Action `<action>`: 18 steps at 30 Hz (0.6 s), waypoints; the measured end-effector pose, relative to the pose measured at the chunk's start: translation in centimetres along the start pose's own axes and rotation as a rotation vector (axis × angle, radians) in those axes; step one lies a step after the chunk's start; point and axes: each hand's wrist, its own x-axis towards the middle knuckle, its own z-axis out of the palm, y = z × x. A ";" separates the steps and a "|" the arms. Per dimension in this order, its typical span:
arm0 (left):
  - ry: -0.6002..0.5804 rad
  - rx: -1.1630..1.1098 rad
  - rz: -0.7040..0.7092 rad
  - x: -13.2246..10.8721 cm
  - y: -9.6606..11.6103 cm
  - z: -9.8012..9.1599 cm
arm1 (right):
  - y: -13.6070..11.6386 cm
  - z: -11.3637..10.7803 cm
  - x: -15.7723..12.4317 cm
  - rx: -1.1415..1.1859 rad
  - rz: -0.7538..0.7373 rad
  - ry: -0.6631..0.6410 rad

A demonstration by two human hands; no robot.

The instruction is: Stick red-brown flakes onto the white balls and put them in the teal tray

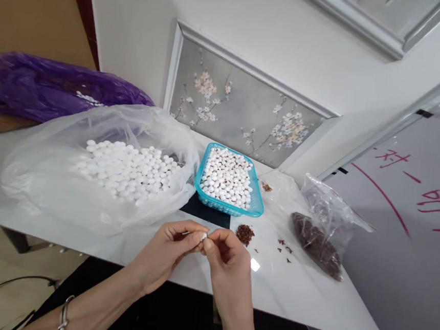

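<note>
My left hand (pixel 169 253) pinches a small white round piece (pixel 203 236) between thumb and fingers over the white table's near edge. My right hand (pixel 223 252) meets it from the right, fingertips closed against the same piece. Just right of my hands lies a small heap of reddish-brown bits (pixel 245 234). Beyond my hands stands a turquoise basket (pixel 257 207) full of white pieces with brown specks. To the left, an open clear plastic bag (pixel 48 186) holds several plain white pieces (pixel 127 169).
A clear bag of dark brown bits (pixel 319 243) lies at the right, with loose crumbs (pixel 285 248) near it. A purple plastic bag (pixel 49 88) sits at the back left. A whiteboard with red writing (pixel 412 212) leans at the right. A framed flower panel (pixel 239 115) is behind.
</note>
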 end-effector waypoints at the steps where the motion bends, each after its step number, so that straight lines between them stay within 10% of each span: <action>1: 0.008 0.021 0.014 0.0 0.0 0.1 | 0.0 0.0 0.0 -0.023 -0.003 0.011; 18: -0.026 -0.133 -0.121 0.0 0.5 0.0 | 1.7 -1.8 -1.1 -0.116 -0.017 0.044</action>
